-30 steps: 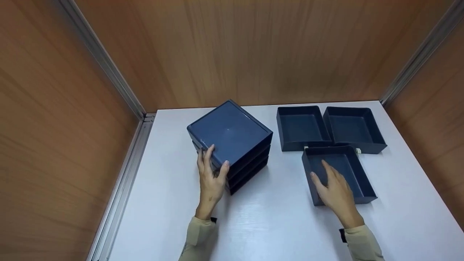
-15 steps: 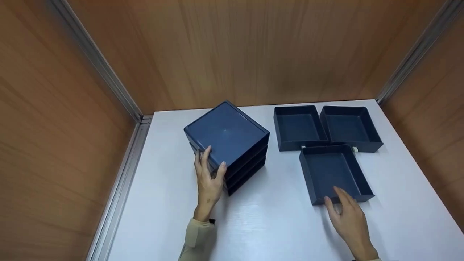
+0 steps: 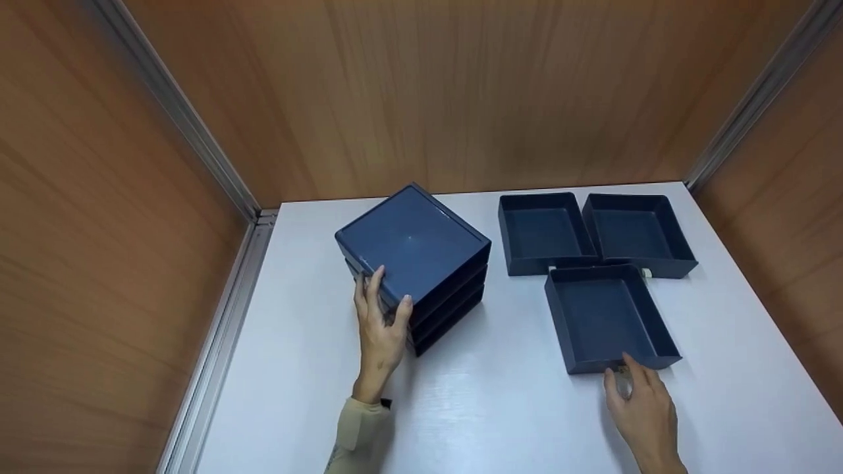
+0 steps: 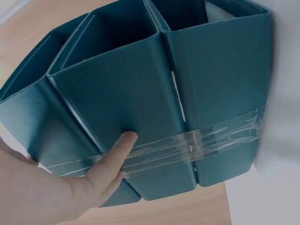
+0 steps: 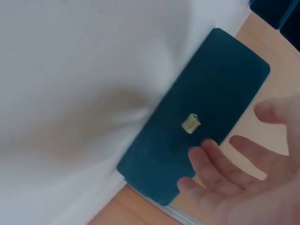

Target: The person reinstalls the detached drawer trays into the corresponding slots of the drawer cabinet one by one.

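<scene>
A dark blue drawer cabinet (image 3: 415, 243) with several stacked tiers stands at an angle left of centre; its slots show toward the right. My left hand (image 3: 379, 336) rests on its near-left side, fingers fairly straight and the thumb by the near corner. Clear tape (image 4: 192, 145) crosses the tiers beneath those fingers in the left wrist view. On the right, an empty dark blue drawer (image 3: 609, 316) lies flat, open side up. My right hand (image 3: 645, 415) hovers at its front panel with loosely bent fingers. A small yellowish knob (image 5: 191, 123) sticks out of that panel.
Two more blue drawers, a left one (image 3: 546, 234) and a right one (image 3: 637, 234), lie side by side behind the near drawer, close against it. Everything stands on a white table (image 3: 474, 408). Wooden panels, with a back wall (image 3: 461, 99), enclose it on three sides.
My right hand has drawn back from over the near drawer to its front panel, toward me. The left hand stays on the cabinet. The view has shifted slightly.
</scene>
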